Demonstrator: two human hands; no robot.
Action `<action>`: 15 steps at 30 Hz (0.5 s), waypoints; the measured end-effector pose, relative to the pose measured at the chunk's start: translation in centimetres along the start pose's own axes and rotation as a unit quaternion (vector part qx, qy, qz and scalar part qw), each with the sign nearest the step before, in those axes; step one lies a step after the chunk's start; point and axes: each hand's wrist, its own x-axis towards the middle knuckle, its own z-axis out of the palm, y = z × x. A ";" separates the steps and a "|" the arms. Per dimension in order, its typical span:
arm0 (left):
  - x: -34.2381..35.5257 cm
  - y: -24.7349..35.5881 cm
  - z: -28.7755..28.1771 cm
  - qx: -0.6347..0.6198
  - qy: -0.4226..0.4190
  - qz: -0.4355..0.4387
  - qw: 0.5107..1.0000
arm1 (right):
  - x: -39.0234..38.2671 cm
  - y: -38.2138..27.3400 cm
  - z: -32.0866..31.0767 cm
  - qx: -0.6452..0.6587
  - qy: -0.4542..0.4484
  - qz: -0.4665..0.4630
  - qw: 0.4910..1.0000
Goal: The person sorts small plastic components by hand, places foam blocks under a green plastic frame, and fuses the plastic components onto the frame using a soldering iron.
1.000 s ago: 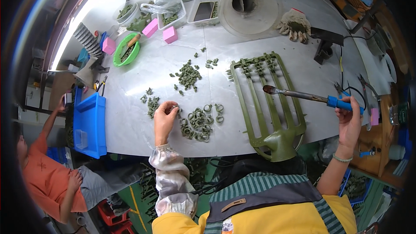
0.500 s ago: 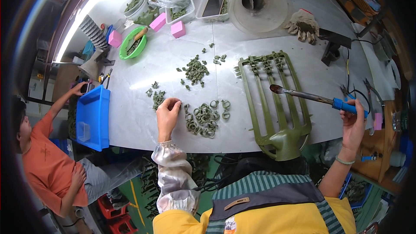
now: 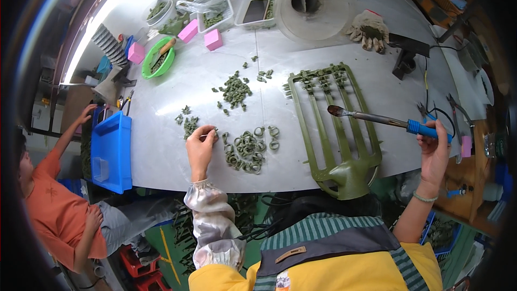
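Note:
My left hand (image 3: 200,149) is pinched around a small dark-green piece (image 3: 216,134), which its fingers partly hide. Just right of it lies a heap of green rings (image 3: 245,153); small green parts (image 3: 190,125) lie by its knuckles, and a larger pile of green parts (image 3: 236,90) sits farther back. My right hand (image 3: 434,145) is closed on the blue handle of a soldering iron (image 3: 385,120). The iron's spoon-shaped brown tip hangs over an olive-green frame (image 3: 360,129) of parallel bars, with rows of small green pieces attached along its far end.
A blue tray (image 3: 111,151) stands at the left edge beside a person in an orange shirt. Farther back are a green bowl (image 3: 158,57), pink blocks (image 3: 213,39), a clear tub with a phone (image 3: 256,11), a big round plastic container (image 3: 315,8) and gloves (image 3: 369,31).
My left hand has shifted slightly left and nearer, and a small green piece now shows at its fingertips. The soldering iron stays over the frame in my right hand.

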 end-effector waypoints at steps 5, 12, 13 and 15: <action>0.0 0.3 0.0 0.035 0.016 0.015 0.999 | -0.1 -0.2 0.0 0.004 -0.013 -0.004 1.000; -0.4 0.7 -0.2 0.031 0.030 0.022 0.999 | 0.0 0.3 0.1 0.014 -0.020 -0.003 1.000; -0.4 0.8 -0.1 -0.004 0.022 0.013 1.000 | 0.1 0.3 0.0 0.005 -0.010 -0.003 1.000; -0.5 1.2 0.2 -0.044 0.017 0.009 0.999 | 0.1 0.2 -0.2 -0.001 0.003 -0.002 1.000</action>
